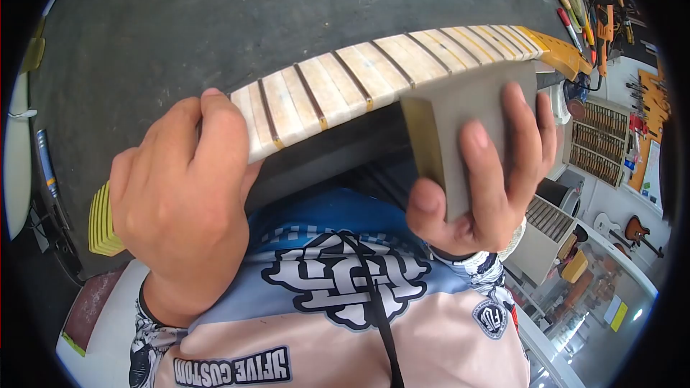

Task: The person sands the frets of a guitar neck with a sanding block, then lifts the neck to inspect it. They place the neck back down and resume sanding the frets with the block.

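Working well here seems to come down to steady support. Beneath everything lies the dark tabletop (237, 21), with the guitar neck (381, 65) held at its near-left end, crossing in front of the person and its yellow head (557, 50) off to the right. The left hand (180, 187) has its fingers folded over that end; its thumb is mostly hidden, so I cannot tell how firmly it pinches. A secure hold there should stop the neck rocking. The right hand (492, 219) spreads its fingers across the flat grey block (453, 100), thumb at the lower left corner, gripping it against the neck's near edge; the exact contact is hidden. Spread, even finger pressure should stop the block from tipping. A constant angle matters most at the dark metal bars (305, 86), whose ends meet that edge.
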